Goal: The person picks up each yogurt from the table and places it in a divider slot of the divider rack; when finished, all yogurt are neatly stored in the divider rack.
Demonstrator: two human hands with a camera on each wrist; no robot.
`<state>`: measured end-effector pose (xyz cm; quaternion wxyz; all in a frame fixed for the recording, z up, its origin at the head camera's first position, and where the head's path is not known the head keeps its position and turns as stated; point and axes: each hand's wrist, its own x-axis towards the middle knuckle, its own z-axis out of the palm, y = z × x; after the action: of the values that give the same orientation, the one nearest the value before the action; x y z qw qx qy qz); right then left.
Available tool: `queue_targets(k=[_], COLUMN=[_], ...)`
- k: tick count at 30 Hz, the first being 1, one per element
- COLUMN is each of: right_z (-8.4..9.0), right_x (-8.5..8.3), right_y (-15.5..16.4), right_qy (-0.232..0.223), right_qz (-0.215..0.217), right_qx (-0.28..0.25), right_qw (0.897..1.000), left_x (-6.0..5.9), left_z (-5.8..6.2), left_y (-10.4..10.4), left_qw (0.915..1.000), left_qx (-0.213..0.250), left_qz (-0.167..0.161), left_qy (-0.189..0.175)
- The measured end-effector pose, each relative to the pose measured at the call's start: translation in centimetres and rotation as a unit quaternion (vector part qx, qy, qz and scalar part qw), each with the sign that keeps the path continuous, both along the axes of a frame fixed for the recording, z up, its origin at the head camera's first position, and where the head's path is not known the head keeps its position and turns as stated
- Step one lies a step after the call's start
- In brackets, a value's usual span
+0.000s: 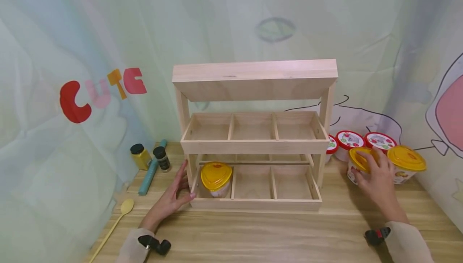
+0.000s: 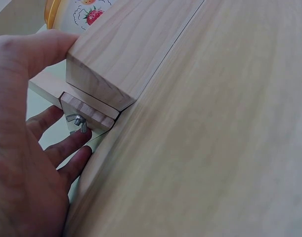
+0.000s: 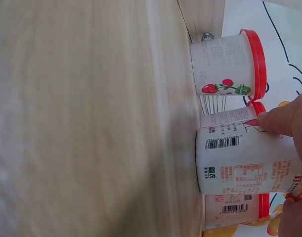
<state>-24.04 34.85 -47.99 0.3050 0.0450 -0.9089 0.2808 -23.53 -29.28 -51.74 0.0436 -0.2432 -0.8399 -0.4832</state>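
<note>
Right hand (image 1: 377,174) – thumb and fingers clamped on opposite sides of a yellow-lidded tub (image 1: 357,159), up near its lid. Tub sits right between the fingertips, well apart from the wooden rack (image 1: 255,147) to the hand's left. Tub upright, lid up, long axis vertical, printed side with barcode facing the wrist camera; can't tell if the base touches the table (image 1: 271,235).

Left hand (image 1: 170,202) – fingers spread apart, thumb on the front left corner of the lower tray (image 1: 257,204), other fingers along the rack's left side by a wing nut (image 2: 79,121). Just right of that thumb, the other yellow-lidded tub (image 1: 217,176) stands in the tray's left compartment.

Around the right fingers: neighbour yellow-lidded tub (image 1: 406,160) blocks the right side, red-lidded tubs (image 1: 350,139) crowd just behind the fingertips. Rack's right post stands between right fingers and lower tray. Left of the left fingers: dark-lidded spice jar (image 1: 162,160), teal rod (image 1: 152,170), yellow jar (image 1: 142,158); yellow spoon (image 1: 126,206) left of that hand.
</note>
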Motion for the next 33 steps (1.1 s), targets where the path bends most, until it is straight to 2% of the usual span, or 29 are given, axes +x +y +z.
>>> queue_targets(k=[5,8,13,22,33], right_z=[0.0,0.1,0.5,2.7,4.7], right_x=[0.1,0.2,0.6,1.5,3.4], right_y=[0.0,0.0,-0.1,-0.3,-1.7], right_qy=[-0.022,-0.019,0.015,0.076,0.087], right_qz=[-0.009,-0.008,0.008,0.019,0.035], right_qx=[-0.003,0.004,0.017,0.029,0.012], right_qw=[1.0,1.0,1.0,0.997,0.995], left_x=[-0.1,0.0,0.2,0.2,0.0], left_z=[-0.1,-0.1,-0.1,-0.2,0.0], left_y=[0.0,0.0,-0.1,0.0,0.0], left_qw=[1.0,1.0,1.0,1.0,1.0], left_qx=[0.002,0.003,0.003,0.007,-0.002], left_qz=[0.0,-0.001,-0.003,-0.003,0.003], left_qy=[0.001,0.002,0.003,0.002,0.001])
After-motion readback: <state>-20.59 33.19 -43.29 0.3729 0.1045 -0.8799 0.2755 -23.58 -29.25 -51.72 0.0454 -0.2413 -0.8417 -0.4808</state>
